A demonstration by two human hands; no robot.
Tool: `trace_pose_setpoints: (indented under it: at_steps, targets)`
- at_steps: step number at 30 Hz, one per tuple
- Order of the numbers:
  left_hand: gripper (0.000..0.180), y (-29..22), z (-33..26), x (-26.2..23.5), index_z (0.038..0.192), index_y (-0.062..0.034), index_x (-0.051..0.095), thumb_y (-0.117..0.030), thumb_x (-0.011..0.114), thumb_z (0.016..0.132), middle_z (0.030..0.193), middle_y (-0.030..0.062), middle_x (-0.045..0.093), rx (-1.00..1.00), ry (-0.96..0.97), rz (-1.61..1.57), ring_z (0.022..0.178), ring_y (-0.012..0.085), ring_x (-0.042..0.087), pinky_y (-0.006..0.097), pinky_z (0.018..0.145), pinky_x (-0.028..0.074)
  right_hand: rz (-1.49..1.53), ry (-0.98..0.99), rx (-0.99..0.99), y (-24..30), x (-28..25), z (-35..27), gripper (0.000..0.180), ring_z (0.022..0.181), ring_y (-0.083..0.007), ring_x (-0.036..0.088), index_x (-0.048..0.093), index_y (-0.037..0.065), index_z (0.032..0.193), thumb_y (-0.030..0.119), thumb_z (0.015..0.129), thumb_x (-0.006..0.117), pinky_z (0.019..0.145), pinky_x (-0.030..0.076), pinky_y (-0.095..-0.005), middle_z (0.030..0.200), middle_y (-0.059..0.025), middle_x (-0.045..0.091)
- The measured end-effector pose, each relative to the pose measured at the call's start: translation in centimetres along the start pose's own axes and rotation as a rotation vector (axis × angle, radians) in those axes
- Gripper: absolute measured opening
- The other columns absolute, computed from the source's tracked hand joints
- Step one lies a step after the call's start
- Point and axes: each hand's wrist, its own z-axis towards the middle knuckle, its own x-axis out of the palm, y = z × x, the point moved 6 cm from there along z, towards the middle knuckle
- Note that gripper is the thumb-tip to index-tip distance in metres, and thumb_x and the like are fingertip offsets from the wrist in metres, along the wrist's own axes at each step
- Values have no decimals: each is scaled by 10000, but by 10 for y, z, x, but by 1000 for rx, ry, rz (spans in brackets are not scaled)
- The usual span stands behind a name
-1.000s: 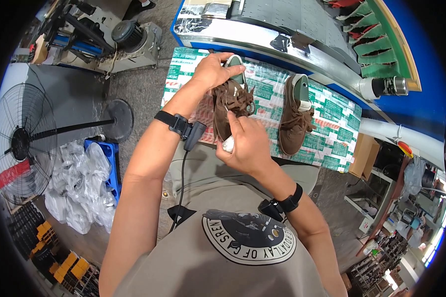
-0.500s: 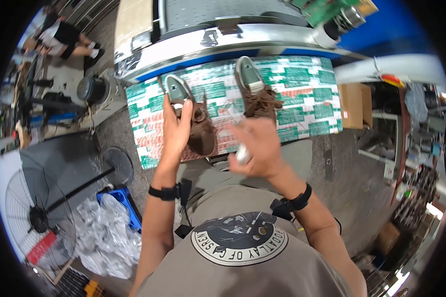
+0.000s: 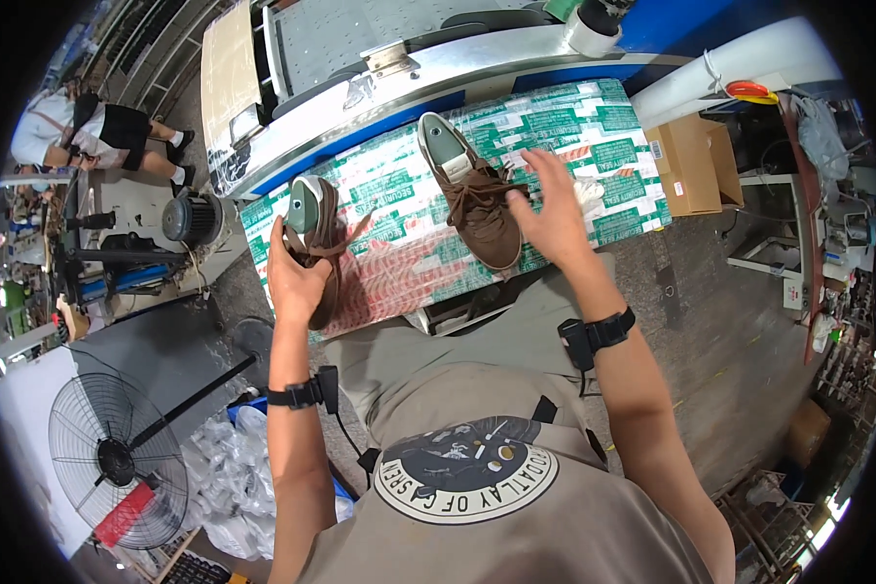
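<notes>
Two brown lace-up shoes with green insoles lie on a box-like surface covered in green, white and red printed tape. The left shoe is tipped on its side, and my left hand is closed around its outer side. The right shoe rests sole down, toe toward me, its laces across the top. Beside it my right hand has its fingers spread, with the thumb at the lace area; whether it touches is hard to tell. Crumpled white material lies just right of that hand.
A metal-edged conveyor runs along the far side. A cardboard box stands at right, under a white pipe. At left are a motor, a floor fan and clear plastic bags. A person sits at far left.
My left hand has shifted left with the left shoe, which has tipped over. My right hand has moved up and right beside the other shoe; the white item it held is out of it.
</notes>
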Motion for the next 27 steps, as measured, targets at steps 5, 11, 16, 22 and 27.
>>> trace_pose_setpoints:
  at_steps: [5,11,16,22,27]
  targets:
    - [826,-129,-41,28,1581,-42,465,2,740,803,1636,289,389,549,-253,301,1516,493,359,561,1264,288,31,130,75,21,49,-17,790,1389,-446,495,467,-45,1503,292,876,808,1181,410,-496,1493,-264,503]
    - [544,-162,-40,125,1321,-137,715,23,773,804,1630,252,439,623,121,-12,1471,472,441,527,1209,390,47,73,19,26,42,-37,677,1270,-398,571,557,-19,1395,264,843,827,1065,498,-457,1325,-197,573]
    - [223,-147,-36,131,963,-93,758,73,722,819,1560,219,546,669,123,-93,1362,430,560,498,1111,462,637,309,433,-40,46,-37,482,1051,-272,703,625,5,1363,107,893,652,875,587,-402,1286,-180,636]
    - [155,-155,-72,127,851,-28,701,117,658,818,1002,136,781,751,341,-94,965,340,744,420,862,575,831,308,456,-23,37,-31,592,1003,-160,682,554,49,1503,-57,927,466,785,622,-331,1394,-128,583]
    - [142,-189,-69,131,930,2,700,113,650,856,997,135,776,682,418,-186,925,316,753,368,836,582,174,137,-127,-15,34,-28,479,1044,-380,683,600,39,1402,-23,931,540,925,589,-452,1331,-195,624]
